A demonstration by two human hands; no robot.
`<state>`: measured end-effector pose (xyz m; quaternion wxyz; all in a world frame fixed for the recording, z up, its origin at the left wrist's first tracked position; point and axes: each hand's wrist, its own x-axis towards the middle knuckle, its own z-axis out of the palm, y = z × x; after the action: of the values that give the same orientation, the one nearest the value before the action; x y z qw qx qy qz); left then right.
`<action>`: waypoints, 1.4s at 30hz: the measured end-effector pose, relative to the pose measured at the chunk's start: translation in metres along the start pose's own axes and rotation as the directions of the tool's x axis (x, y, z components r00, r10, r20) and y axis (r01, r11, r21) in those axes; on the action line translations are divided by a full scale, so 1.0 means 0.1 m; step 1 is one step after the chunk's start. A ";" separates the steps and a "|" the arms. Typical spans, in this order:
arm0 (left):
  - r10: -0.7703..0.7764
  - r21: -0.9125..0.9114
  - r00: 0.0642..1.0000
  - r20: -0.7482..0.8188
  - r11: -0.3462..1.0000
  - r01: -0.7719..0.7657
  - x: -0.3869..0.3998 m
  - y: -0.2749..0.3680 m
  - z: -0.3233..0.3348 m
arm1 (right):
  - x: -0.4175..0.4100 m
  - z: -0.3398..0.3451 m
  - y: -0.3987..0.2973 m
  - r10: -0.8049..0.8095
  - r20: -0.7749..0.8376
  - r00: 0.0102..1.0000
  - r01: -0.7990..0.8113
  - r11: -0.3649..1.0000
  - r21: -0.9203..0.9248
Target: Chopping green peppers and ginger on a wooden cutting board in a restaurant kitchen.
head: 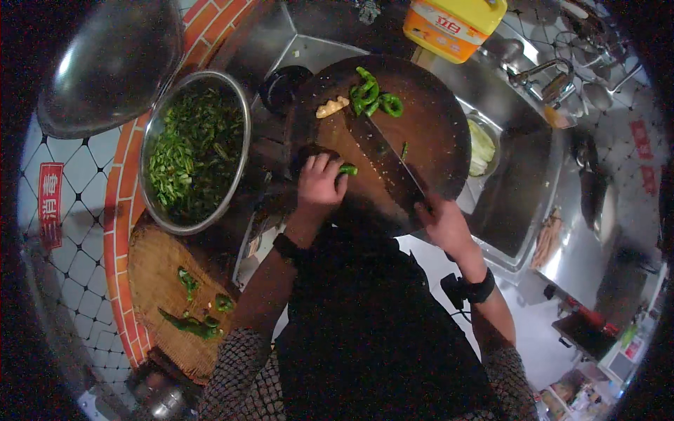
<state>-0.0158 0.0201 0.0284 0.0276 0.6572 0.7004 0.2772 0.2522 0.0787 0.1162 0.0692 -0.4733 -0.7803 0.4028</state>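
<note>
A large round wooden chopping board [432, 121] lies in front of me. My left hand [322, 181] rests at its near left side, fingers curled over a green pepper [347, 169]; only the pepper's tip shows. In my right hand [447, 226] is the handle of a cleaver [387, 150], its dark blade slanting away to the upper left across the board. Beyond the blade's far end are curled green peppers [364, 93] and a knobbly piece of ginger [331, 107]. A thin green sliver [404, 151] and pale crumbs lie around the blade.
To the left stands a steel bowl [239, 194] of chopped greens, with a woven tray [158, 284] holding green peppers below it. A yellow detergent jug [447, 29] is behind the board. On the right, a dish of pale green slices [480, 147] sits by the steel sink [518, 210].
</note>
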 end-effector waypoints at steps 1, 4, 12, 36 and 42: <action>0.080 -0.010 0.993 -0.086 0.997 -0.082 -0.01 0.00 0.05 | -0.03 0.00 -0.03 -0.101 -0.084 0.991 0.102 0.995 0.001; 0.270 0.021 0.943 -0.194 0.962 -0.272 -0.04 0.00 0.12 | -0.11 0.01 -0.07 -0.150 -0.007 0.989 0.149 0.985 -0.083; 0.294 -0.010 0.944 -0.152 0.954 -0.299 -0.11 -0.04 0.19 | -0.15 0.01 -0.23 -0.080 0.129 0.988 0.113 0.956 -0.269; 0.178 -0.016 0.974 -0.138 0.983 -0.182 -0.16 -0.01 -0.02 | 0.37 0.24 -0.20 -0.074 0.159 0.985 0.099 0.982 -0.158; 0.204 0.046 0.976 -0.078 0.978 -0.201 -0.13 -0.05 -0.07 | 0.19 0.15 -0.17 -0.101 0.087 0.991 0.109 0.989 -0.096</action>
<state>-0.0213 0.0061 0.0279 -0.0422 0.7137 0.6352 0.2921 0.2228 0.0813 0.1129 0.0345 -0.4176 -0.8256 0.3778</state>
